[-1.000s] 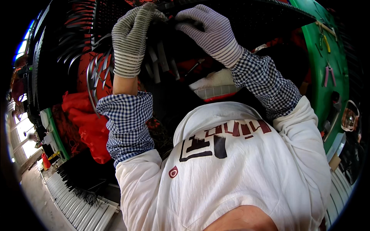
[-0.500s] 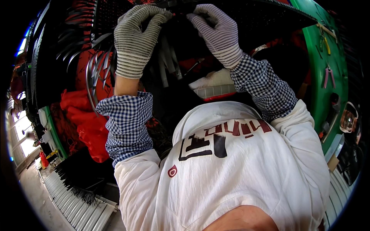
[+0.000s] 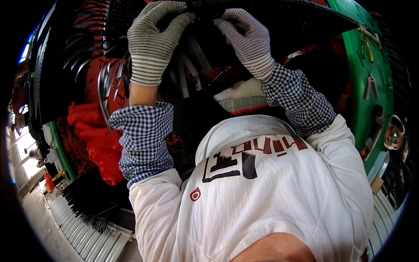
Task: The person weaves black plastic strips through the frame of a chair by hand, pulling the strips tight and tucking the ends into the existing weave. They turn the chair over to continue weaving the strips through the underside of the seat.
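1. Currently, your left hand [image 3: 155, 43]: fingers curled, hold unclear.
2. Your right hand [image 3: 245, 39]: narrow curl, hold unclear.
3. Strips [image 3: 200, 56]: between your wrists.
4. Your shirt [image 3: 279, 201]: black and dark-red lettering [image 3: 249, 166].

the head camera, left of a side-by-side pair, looks steeply down from above the white shirt [image 3: 279, 187], which fills the near lower part; the left hand [image 3: 153, 43] and right hand [image 3: 248, 41] sit farther off, at the top. the fisheye view is upright and unmirrored, very wide, bending the green board [image 3: 385, 81] toward its right rim.
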`<state>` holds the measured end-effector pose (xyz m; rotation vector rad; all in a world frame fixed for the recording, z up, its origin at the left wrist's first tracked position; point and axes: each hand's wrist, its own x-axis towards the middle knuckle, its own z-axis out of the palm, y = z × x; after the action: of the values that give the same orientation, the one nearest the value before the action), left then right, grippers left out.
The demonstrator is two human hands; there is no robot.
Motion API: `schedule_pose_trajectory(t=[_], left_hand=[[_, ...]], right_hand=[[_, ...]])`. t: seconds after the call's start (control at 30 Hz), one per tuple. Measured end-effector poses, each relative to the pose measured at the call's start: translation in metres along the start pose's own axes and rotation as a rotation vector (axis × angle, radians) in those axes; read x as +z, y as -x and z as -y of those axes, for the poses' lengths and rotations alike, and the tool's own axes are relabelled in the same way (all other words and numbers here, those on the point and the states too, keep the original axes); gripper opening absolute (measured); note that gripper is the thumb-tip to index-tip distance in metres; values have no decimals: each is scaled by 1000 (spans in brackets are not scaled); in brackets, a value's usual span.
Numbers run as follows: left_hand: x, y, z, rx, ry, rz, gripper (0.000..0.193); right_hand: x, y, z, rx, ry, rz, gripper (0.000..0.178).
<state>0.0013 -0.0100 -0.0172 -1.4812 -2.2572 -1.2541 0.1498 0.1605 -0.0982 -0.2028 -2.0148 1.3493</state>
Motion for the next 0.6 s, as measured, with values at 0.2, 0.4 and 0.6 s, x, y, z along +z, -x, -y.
schedule_pose_trajectory(t=[0.2,0.4,0.6], left_hand=[[7,-1,-15,-67,-158,-58,31],[9,1,-20,23,-334,-107,27],[10,4,-18,76,-237,-69,29]], right_hand=[[2,3,-1,-78,9,-28,25],[5,4,4,-29,-83,-81,20],[4,6,4,-19,-82,-61,20]])
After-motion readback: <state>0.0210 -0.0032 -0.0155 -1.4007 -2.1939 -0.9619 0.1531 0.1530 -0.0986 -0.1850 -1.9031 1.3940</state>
